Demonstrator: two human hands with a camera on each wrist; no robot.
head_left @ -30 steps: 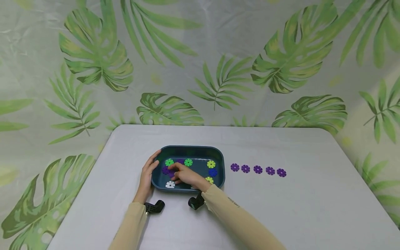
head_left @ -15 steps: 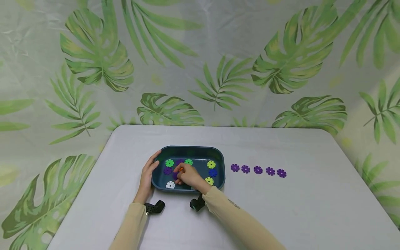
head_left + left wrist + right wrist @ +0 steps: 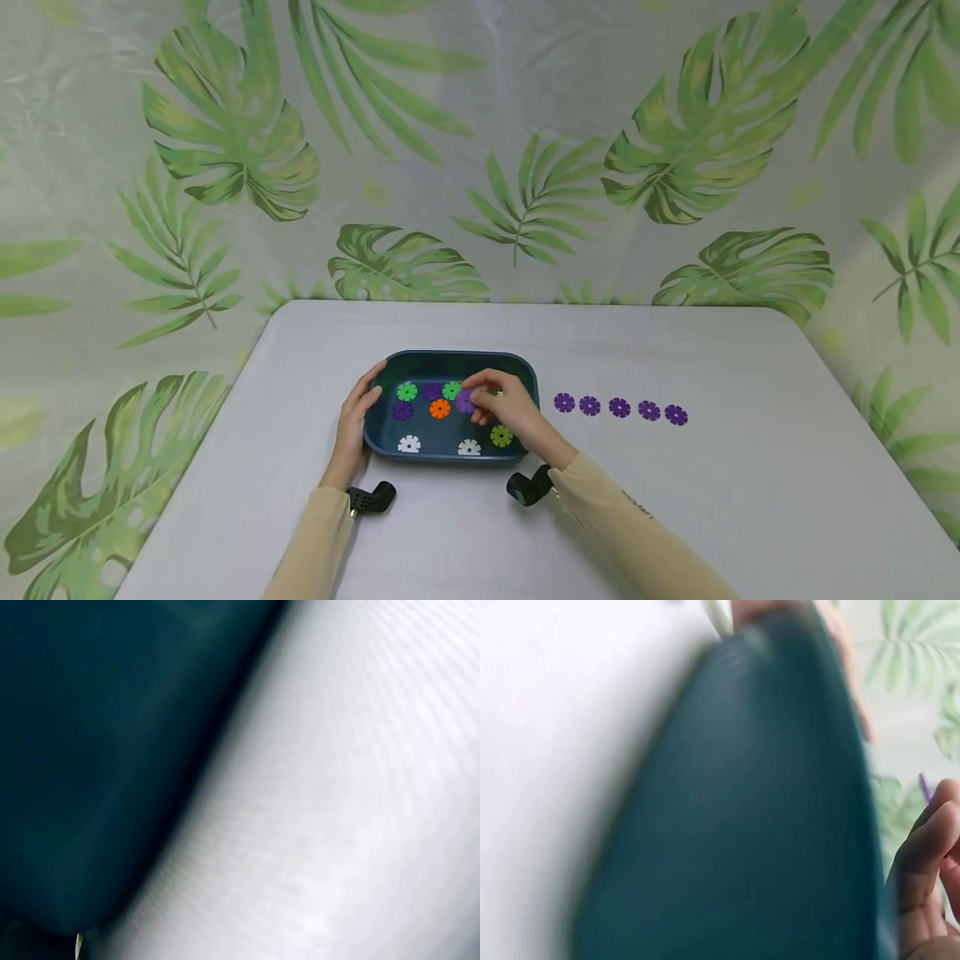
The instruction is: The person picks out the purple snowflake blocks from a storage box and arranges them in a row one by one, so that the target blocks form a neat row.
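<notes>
In the head view a dark teal tray (image 3: 435, 458) holds several notched plastic discs. My right hand (image 3: 510, 408) is above its right half and pinches a purple disc (image 3: 464, 402) between thumb and fingertips. A thin purple edge (image 3: 925, 787) shows above the fingers in the right wrist view. My left hand (image 3: 352, 429) rests against the tray's left side, fingers stretched along the rim. Inside lie an orange disc (image 3: 439, 409), green discs (image 3: 407, 392), purple discs (image 3: 402, 410), white discs (image 3: 408, 444) and a yellow disc (image 3: 501, 436). The right hand covers part of the tray.
Several purple discs (image 3: 619, 407) lie in a row on the white tabletop (image 3: 712, 500), right of the tray. A leaf-patterned sheet (image 3: 525, 167) hangs behind the table. Both wrists carry black cameras (image 3: 529, 486). The left wrist view is mostly blurred tray wall (image 3: 112, 750) and cloth.
My right hand has picked up a purple disc in the tray's left half and moved right with it, uncovering the orange disc and a white one. My left hand has stayed still.
</notes>
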